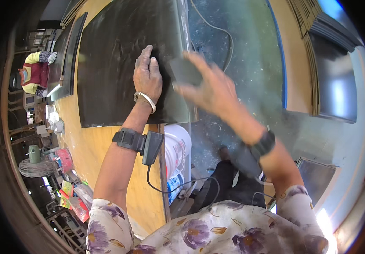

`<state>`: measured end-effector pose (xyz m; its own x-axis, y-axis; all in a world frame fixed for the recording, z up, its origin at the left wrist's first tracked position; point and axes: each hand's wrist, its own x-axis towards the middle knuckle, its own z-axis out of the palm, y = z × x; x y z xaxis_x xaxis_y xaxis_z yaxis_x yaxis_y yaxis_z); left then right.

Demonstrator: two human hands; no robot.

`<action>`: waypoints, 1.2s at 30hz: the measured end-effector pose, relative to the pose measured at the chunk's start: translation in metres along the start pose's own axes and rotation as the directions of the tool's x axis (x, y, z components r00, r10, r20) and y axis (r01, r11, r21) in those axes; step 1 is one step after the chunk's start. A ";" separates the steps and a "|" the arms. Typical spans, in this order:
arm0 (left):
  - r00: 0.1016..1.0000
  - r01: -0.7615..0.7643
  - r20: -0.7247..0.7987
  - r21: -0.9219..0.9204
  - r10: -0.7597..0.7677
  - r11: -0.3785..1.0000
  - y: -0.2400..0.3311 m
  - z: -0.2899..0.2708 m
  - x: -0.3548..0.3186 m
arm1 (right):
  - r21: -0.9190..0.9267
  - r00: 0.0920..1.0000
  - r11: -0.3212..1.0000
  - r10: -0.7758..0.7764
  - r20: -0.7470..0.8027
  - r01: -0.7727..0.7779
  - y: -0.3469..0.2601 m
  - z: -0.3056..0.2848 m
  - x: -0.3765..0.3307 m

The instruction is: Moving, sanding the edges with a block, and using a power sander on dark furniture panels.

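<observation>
Panel [110, 55], dark, 1 piece: at 11 o'clock from mid-view, lying on the table [146, 203], its 3-o'clock side jutting past the table edge. Left hand [147, 78], also at 11 o'clock: palm down on the panel, fingers out straight, nothing held. Right hand [216, 91], at 1 o'clock, blurred: thumb and fingers part-closed around 1 grey pad [185, 71] near the panel's 3-o'clock edge; I cannot tell whether pad and panel touch.

Hazards, in my judgement, 4:
(1) Pad overruns that edge and catches it, from too wide a sweep.
(2) Panel tips or slides, should the right hand bear hard on the overhang while the left presses lightly.
(3) Bracelet [147, 98] marks the panel, if the left wrist drops.
(4) Cable [149, 178], looping at 7 o'clock below the box [152, 147], snags the table edge, if the left arm reaches farther.
</observation>
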<state>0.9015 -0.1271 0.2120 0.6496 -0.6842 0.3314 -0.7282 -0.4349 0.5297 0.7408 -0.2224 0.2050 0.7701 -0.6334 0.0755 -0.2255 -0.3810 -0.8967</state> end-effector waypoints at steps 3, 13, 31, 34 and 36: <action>1.000 0.011 -0.003 0.040 -0.011 0.999 0.003 0.003 0.000 | -0.020 1.000 1.000 -0.010 0.026 0.011 -0.006 0.001 -0.034; 0.999 0.006 0.036 0.019 -0.007 1.000 -0.005 0.004 0.006 | -0.076 0.999 0.997 -0.013 0.047 0.016 -0.017 0.002 -0.009; 0.983 -0.106 0.173 0.281 0.059 0.954 0.012 0.006 0.008 | 0.846 0.985 0.526 0.080 -0.151 0.087 0.047 0.056 -0.010; 0.982 -0.106 0.184 0.299 0.051 0.948 0.015 0.000 0.006 | 0.861 0.996 0.508 0.074 -0.056 0.010 0.041 0.057 -0.062; 0.972 -0.148 0.220 0.307 0.082 0.940 0.013 0.001 0.007 | 0.848 0.998 0.531 0.046 -0.044 0.013 0.041 0.051 -0.055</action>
<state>0.8965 -0.1382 0.2201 0.5240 -0.8294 0.1937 -0.8480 -0.4869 0.2093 0.7191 -0.1687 0.1424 0.7318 -0.6794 0.0529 0.3959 0.3607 -0.8445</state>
